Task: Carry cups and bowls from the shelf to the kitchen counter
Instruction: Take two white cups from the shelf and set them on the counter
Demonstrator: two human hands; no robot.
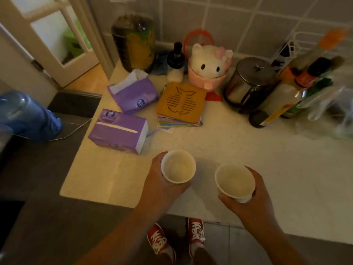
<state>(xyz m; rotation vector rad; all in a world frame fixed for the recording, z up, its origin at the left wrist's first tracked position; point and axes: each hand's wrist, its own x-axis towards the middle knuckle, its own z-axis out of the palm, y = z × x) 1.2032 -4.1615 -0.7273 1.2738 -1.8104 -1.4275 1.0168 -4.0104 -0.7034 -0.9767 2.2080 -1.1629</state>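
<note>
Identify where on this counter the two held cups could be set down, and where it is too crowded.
Bare counter lies ahead of both hands, bordered by the closed tissue box, the fish trivet and the bottles. The left hand and right hand each hold a cup. The tiled back wall's strip is crowded.

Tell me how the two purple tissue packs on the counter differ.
The near tissue pack looks sealed, its tear strip unbroken; the far tissue pack is open, with a white tissue sticking up. The near one keeps a full, boxy shape, while the far one looks slumped and crumpled. The near one sits closer to the counter edge. Both are purple and carry the same round logo.
</note>
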